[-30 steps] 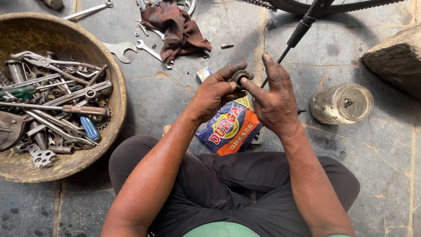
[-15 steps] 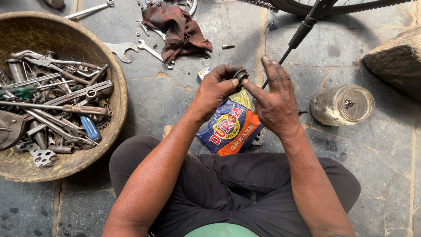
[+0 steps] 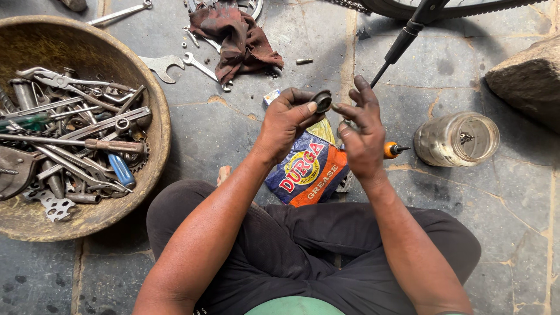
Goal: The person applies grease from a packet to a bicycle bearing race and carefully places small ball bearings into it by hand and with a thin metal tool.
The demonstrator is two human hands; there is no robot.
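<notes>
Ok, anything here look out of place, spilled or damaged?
Nothing looks spilled or broken. The glass jar stands upright. Loose wrenches and small bits lie scattered on the stone floor outside the tool basin. The left hand pinches a small dark ring; the right hand is grease-blackened.

Two hands (image 3: 291, 119) (image 3: 364, 137), one round part (image 3: 322, 101), one grease pouch (image 3: 309, 172), one jar (image 3: 458, 140), one rag (image 3: 236, 38), one tool-filled bowl (image 3: 160, 125).

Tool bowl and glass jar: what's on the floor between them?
In the head view, a grease pouch lies between the tool bowl and glass jar, under both hands.
</notes>
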